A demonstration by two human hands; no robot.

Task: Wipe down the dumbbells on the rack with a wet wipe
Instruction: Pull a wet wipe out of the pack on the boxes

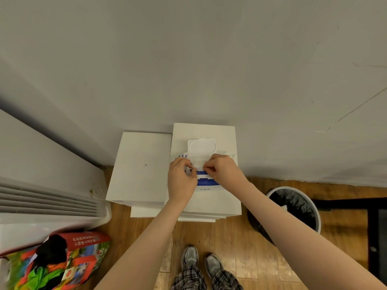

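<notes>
A white and blue pack of wet wipes (206, 182) lies on a white box (219, 197) against the wall. Its flip lid (202, 146) stands open at the far side. My left hand (181, 181) rests on the pack's left part and presses it down. My right hand (222, 169) pinches a white wet wipe (198, 164) at the pack's opening, thumb and fingers closed on it. No dumbbells or rack are in view.
A second white box (140, 168) sits to the left of the first. A round bin with a black liner (293, 208) stands on the wooden floor at the right. A white heater (48, 197) and a colourful bag (62, 264) are at the left.
</notes>
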